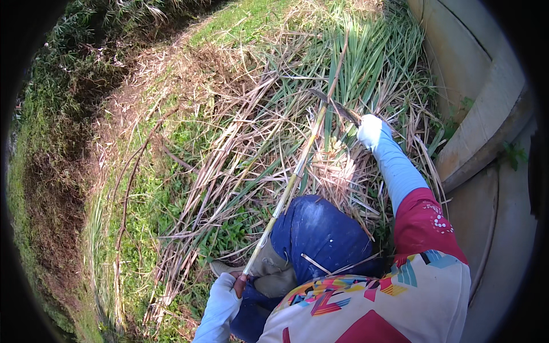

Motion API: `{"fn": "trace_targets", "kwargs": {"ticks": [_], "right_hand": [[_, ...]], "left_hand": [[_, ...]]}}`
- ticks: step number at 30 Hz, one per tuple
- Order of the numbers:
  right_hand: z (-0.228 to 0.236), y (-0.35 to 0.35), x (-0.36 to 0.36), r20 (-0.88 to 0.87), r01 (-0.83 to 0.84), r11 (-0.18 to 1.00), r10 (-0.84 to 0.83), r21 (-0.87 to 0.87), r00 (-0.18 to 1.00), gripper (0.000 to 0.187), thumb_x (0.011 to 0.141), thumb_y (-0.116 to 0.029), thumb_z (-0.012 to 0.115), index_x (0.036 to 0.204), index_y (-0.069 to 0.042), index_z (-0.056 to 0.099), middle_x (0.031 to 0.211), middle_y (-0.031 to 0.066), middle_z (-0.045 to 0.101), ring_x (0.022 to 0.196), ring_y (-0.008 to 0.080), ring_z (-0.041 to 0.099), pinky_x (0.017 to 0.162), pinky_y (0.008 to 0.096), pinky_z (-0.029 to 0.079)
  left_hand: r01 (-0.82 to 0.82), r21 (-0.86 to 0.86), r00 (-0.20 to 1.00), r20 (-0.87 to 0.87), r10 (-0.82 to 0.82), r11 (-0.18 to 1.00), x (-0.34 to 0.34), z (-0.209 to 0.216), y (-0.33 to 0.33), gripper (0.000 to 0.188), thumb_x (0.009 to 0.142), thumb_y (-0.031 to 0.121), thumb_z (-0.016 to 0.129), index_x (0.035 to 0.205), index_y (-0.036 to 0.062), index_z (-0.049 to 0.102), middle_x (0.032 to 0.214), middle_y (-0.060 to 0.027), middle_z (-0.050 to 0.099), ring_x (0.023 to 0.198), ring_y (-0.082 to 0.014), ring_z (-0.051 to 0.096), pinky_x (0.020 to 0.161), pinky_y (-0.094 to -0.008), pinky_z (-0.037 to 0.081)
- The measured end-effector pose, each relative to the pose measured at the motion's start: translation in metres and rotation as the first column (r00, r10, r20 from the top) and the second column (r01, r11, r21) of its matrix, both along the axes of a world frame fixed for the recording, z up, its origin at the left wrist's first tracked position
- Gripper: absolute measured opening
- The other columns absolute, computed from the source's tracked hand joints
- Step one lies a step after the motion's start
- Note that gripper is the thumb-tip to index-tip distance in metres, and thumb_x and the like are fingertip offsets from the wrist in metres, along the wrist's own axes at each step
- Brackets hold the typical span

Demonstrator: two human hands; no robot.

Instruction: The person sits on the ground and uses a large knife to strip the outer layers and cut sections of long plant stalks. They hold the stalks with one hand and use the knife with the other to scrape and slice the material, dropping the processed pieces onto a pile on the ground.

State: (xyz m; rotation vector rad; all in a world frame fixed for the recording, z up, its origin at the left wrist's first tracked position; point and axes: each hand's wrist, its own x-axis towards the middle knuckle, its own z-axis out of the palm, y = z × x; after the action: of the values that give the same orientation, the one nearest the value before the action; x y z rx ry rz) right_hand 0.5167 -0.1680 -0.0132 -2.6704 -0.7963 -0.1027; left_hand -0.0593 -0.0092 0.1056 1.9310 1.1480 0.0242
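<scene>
"One long, thin, yellow-green plant stalk [294, 171] runs in front of me, from seven o'clock up to one o'clock."

"And where are your fingers on it?"

"My left hand [238, 283], in a white sleeve with bare fingers coming out, is at seven o'clock. These fingers are folded around the stalk near its lower end, with no gap that I can see. My right hand [369, 127] is at two o'clock, at the end of a pale blue sleeve. It seems closed like a fist on a dark, slightly curved metal blade [343, 111]; the handle and the separate fingers I cannot see."

"Does the blade touch the stalk?"

"It crosses the stalk toward one o'clock, but whether it touches, I cannot tell from this angle."

"How does such a stalk handle, in your opinion?"

"I judge it light for its length, rather stiff in the thick lower part, and more bending toward the thin brown tip. The skin looks smooth, so it may turn inside a loose grip. I would not call it fragile, though the tip could snap."

"Then where is the good place to hold?"

"At the thick lower part, I think, as my left hand does, well apart from the blade. The far end lies over the heap of long green leaves [372, 63] at one o'clock, and these could catch it. Between, it passes beside my knee in dark blue cloth [320, 234], at five o'clock."
</scene>
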Motion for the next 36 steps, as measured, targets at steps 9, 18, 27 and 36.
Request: {"fn": "trace_targets", "kwargs": {"ticks": [9, 18, 27, 36], "right_hand": [[0.031, -0.011, -0.174, -0.192, -0.214, 0.938, 0.271, 0.273, 0.943, 0.030, 0.078, -0.023, 0.075, 0.101, -0.007, 0.068, 0.089, 0.0172, 0.068, 0.083, 0.0373, 0.070, 0.073, 0.0454, 0.056], [0.049, -0.001, -0.246, -0.100, -0.589, 0.757, 0.634, 0.281, 0.767, 0.022, 0.080, -0.027, 0.072, 0.093, -0.010, 0.071, 0.079, 0.0153, 0.066, 0.078, 0.0380, 0.069, 0.067, 0.0476, 0.055], [-0.003, 0.016, -0.012, -0.313, 0.097, 0.987, -0.052, 0.130, 0.948, 0.017, 0.087, -0.017, 0.062, 0.096, -0.004, 0.068, 0.093, 0.0194, 0.070, 0.090, 0.0397, 0.070, 0.078, 0.0437, 0.055], [0.004, 0.002, -0.129, -0.318, 0.049, 0.867, 0.129, 0.495, 0.939, 0.031, 0.077, -0.020, 0.078, 0.102, -0.006, 0.066, 0.085, 0.0130, 0.070, 0.079, 0.0288, 0.070, 0.074, 0.0392, 0.056]], "left_hand": [[-0.032, -0.093, 0.984, 0.169, 0.048, 0.995, 0.019, -0.032, 0.014, 0.026, 0.098, 0.024, 0.071, 0.104, -0.0007, 0.068, 0.076, -0.0011, 0.063, 0.069, -0.0088, 0.055, 0.064, -0.0252, 0.044], [-0.030, -0.534, 0.969, 0.192, 0.156, 0.845, 0.057, -0.005, 0.010, 0.032, 0.099, 0.031, 0.065, 0.108, 0.0007, 0.062, 0.063, -0.0014, 0.050, 0.041, -0.0108, 0.041, 0.041, -0.0265, 0.035], [-0.034, -0.806, 0.946, 0.166, 0.280, 0.591, -0.025, -0.012, -0.005, 0.029, 0.104, 0.026, 0.059, 0.112, -0.0021, 0.060, 0.064, -0.0017, 0.048, 0.042, -0.0095, 0.040, 0.041, -0.0271, 0.033], [-0.063, -0.327, 0.989, 0.108, 0.103, 0.943, -0.013, -0.014, -0.011, 0.027, 0.103, 0.024, 0.062, 0.111, -0.0010, 0.068, 0.068, -0.0054, 0.060, 0.053, -0.0155, 0.051, 0.051, -0.0287, 0.041]]}}
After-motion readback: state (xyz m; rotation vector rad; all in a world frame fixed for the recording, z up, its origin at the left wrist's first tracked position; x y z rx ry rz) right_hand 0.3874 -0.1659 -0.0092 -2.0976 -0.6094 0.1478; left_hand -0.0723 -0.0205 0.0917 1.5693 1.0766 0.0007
